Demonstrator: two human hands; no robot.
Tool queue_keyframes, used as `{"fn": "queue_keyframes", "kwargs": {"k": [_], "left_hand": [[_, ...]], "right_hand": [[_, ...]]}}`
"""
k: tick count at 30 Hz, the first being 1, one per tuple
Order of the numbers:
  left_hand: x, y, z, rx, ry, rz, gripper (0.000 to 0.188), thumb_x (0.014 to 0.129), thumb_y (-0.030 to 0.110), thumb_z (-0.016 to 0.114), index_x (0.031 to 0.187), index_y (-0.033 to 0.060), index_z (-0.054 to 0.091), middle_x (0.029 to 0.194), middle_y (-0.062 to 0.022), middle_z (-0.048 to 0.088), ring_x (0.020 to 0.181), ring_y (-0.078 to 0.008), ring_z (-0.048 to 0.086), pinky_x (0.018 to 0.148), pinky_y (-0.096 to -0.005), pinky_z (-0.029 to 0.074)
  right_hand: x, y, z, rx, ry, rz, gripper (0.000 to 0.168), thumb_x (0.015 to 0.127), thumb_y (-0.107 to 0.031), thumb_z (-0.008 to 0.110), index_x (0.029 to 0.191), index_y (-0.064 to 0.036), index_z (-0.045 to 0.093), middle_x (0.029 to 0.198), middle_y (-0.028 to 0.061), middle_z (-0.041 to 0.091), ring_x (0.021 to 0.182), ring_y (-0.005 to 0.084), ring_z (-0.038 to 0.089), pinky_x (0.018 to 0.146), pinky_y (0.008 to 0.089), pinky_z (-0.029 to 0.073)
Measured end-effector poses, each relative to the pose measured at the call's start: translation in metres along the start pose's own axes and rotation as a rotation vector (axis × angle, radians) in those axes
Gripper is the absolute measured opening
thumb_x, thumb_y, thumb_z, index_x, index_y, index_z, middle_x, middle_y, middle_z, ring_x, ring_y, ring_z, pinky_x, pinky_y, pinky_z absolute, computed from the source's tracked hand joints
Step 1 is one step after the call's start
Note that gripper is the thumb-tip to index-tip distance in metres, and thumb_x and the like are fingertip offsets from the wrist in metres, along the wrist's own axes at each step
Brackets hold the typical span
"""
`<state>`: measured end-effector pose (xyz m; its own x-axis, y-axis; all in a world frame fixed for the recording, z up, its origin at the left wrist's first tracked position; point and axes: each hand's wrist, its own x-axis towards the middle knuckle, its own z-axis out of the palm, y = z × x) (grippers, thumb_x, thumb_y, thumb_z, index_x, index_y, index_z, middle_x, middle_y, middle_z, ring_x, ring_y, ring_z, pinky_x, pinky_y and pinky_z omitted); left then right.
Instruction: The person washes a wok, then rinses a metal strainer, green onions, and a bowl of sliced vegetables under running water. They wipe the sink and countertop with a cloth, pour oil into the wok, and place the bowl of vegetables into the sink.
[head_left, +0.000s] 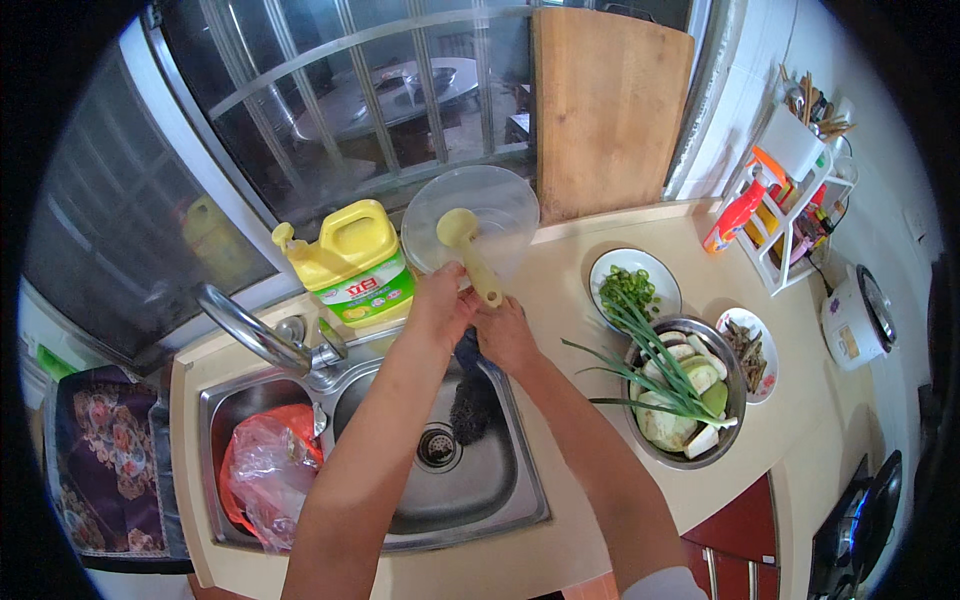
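Note:
Both my hands meet near the front rim of a translucent plastic basin (495, 187) behind the sink. My left hand (440, 304) has its fingers bent at the basin's near edge, and my right hand (504, 330) is close beside it. A pale yellow ladle (480, 274) lies across the basin, its handle end between my hands; whether either hand grips the rim or the handle is unclear. Below my hands a dark cloth (466, 349) hangs over the edge of the stainless sink (397, 517), with a dark scouring pad (471, 411) in the right bowl.
A yellow detergent jug (360, 262) and a chrome faucet (255, 330) stand left. Plastic bags (270, 472) fill the left bowl. At right are a plate of sliced green peppers (630, 292), a steel bowl (739, 420) with cut vegetables and scallions, a small dish (766, 360) and a wooden board (611, 112).

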<state>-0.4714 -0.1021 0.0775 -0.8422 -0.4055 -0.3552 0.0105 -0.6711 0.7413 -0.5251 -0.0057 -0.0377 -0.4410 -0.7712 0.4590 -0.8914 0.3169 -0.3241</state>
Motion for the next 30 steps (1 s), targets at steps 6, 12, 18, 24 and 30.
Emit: {"fn": "queue_keyframes", "kwargs": {"k": [6,12,18,24,30], "left_hand": [[0.01,-0.012,-0.015,-0.029,0.068,0.038,0.026,0.09,0.008,0.039,0.112,-0.0052,0.042,0.103,-0.0206,0.051,0.091,-0.0306,0.057,0.08,-0.0366,0.052],[0.027,-0.026,-0.031,-0.084,0.177,-0.043,0.026,0.088,0.007,0.043,0.111,-0.0054,0.041,0.105,-0.0179,0.05,0.088,-0.0294,0.058,0.076,-0.0355,0.055],[0.04,-0.041,-0.026,-0.017,0.232,-0.01,0.026,0.084,0.003,0.048,0.11,0.0027,0.047,0.108,-0.0116,0.05,0.093,-0.0254,0.056,0.074,-0.0352,0.054],[0.027,-0.056,-0.012,0.038,0.21,0.042,0.03,0.078,0.002,0.054,0.107,0.0041,0.047,0.109,-0.0096,0.048,0.098,-0.023,0.052,0.075,-0.0372,0.052],[0.018,-0.076,-0.009,-0.003,0.348,-0.021,0.025,0.077,0.003,0.056,0.101,0.0027,0.051,0.102,-0.0109,0.052,0.094,-0.0241,0.053,0.072,-0.0366,0.053]], "right_hand": [[0.001,-0.01,0.036,-0.228,0.008,-0.053,0.025,0.078,-0.015,0.048,0.097,-0.006,0.061,0.097,0.0111,0.059,0.104,0.0271,0.048,0.094,0.0412,0.036],[-0.024,-0.028,0.018,-0.359,-0.206,-0.05,0.019,0.076,-0.015,0.049,0.089,-0.007,0.06,0.091,0.0077,0.06,0.093,0.0221,0.054,0.08,0.0363,0.04],[-0.125,-0.082,-0.023,-0.206,-0.246,-0.064,0.007,0.064,-0.014,0.057,0.07,-0.009,0.056,0.069,0.0075,0.056,0.072,0.0237,0.057,0.069,0.035,0.042],[-0.166,-0.104,-0.069,0.274,-0.1,0.371,0.012,0.062,-0.009,0.056,0.073,-0.007,0.062,0.067,0.0113,0.059,0.07,0.0302,0.059,0.07,0.0403,0.045],[-0.148,-0.073,-0.088,0.168,0.31,0.583,0.035,0.069,-0.008,0.058,0.105,-0.008,0.058,0.104,0.0138,0.057,0.099,0.032,0.053,0.087,0.0432,0.04]]}}
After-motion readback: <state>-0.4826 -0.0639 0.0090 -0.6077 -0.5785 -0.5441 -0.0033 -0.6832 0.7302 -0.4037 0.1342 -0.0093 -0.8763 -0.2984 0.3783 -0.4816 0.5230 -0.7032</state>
